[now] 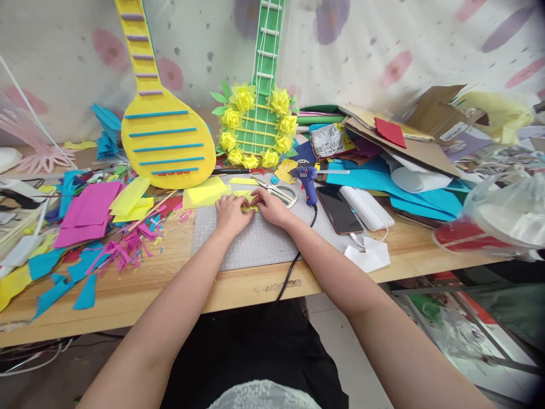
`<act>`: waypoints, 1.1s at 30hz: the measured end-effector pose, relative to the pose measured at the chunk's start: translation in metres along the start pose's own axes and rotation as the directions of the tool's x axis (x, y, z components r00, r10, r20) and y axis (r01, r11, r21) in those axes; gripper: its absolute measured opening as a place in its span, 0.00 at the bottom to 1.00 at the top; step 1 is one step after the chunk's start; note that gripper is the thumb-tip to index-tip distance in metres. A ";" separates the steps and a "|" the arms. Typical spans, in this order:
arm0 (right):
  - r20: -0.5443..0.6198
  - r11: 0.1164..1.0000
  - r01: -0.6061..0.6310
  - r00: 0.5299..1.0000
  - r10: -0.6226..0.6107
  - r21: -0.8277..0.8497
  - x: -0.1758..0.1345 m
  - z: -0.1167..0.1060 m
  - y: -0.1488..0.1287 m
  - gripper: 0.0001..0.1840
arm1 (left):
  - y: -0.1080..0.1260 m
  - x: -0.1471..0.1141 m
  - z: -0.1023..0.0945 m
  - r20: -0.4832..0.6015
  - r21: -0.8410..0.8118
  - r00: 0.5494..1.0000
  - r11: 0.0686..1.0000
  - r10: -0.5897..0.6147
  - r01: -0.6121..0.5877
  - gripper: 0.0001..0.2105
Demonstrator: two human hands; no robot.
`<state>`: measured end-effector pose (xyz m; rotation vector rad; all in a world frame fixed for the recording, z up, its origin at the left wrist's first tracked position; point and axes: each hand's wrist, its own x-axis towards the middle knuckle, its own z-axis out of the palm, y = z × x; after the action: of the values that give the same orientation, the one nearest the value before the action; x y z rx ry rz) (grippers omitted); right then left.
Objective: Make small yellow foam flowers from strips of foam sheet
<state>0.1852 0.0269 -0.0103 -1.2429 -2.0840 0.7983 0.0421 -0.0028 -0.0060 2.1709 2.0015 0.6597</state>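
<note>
One small, bent yellow paper piece (pixel 250 209) | pinched between fingertips of left hand (pixel 232 216) and right hand (pixel 271 208), fingers curled | over flat, gridded grey mat (pixel 251 244) | ring-handled scissors (pixel 276 187) just beyond | blue plastic glue gun (pixel 307 180) nearby

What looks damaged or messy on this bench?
The bench has a rough patch near its front edge, by the black cord, unlike the smoother wood around it. Loose magenta scraps litter its left side.

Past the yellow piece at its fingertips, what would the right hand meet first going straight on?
Probably the left hand, facing the right hand across the yellow paper; depth there is unclear.
</note>
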 end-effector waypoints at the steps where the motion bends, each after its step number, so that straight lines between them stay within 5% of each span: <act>1: -0.002 1.000 0.001 1.000 -0.001 -0.002 0.000 0.000 0.000 0.19 | 0.000 0.000 0.000 0.000 0.001 1.000 1.000 -0.006 0.006 0.10; 13: 0.006 1.000 -0.016 1.000 0.016 -0.023 0.001 0.000 -0.002 0.20 | 0.003 -0.001 0.001 0.016 0.031 0.999 0.999 -0.041 0.041 0.14; 33: -0.019 0.994 0.083 0.996 -0.085 -0.067 0.003 0.010 0.003 0.15 | -0.006 0.000 -0.002 -0.001 -0.012 0.999 0.999 -0.045 0.045 0.08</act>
<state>0.1786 0.0284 -0.0182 -1.1849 -2.1456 0.6803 0.0363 -0.0023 -0.0066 2.1126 2.0354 0.6650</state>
